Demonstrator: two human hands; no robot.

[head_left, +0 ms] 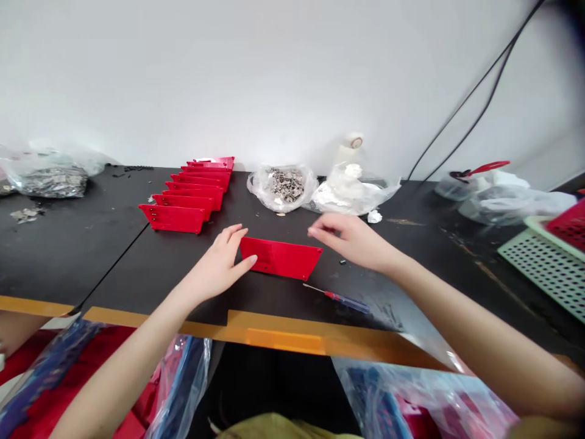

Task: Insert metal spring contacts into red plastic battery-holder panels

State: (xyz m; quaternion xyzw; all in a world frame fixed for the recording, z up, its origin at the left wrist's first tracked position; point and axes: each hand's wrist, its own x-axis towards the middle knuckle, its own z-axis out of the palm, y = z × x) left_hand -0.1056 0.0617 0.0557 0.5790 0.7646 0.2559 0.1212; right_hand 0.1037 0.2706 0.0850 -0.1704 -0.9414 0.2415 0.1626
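A flat red plastic plate (pixel 280 258), tapered at both ends, lies on the black tabletop (pixel 269 305) in front of me. My left hand (pixel 219 265) rests at its left end, fingers apart, with the fingertips against the plate's edge and holding nothing. My right hand (pixel 351 241) hovers just above the plate's right corner, fingers loosely curled, with nothing visible in them. A small black part (pixel 342 261) lies near that hand. Below it rests a screwdriver with a red and blue handle (pixel 347 302).
Several matching red plates stand in an overlapping row (pixel 187 195) at the back left. Behind them are clear bags of metal bits (pixel 286 186) (pixel 52 182) and white wrapping (pixel 347 192). A green perforated basket (pixel 548 265) sits at right; bags lie below the orange table edge (pixel 274 338).
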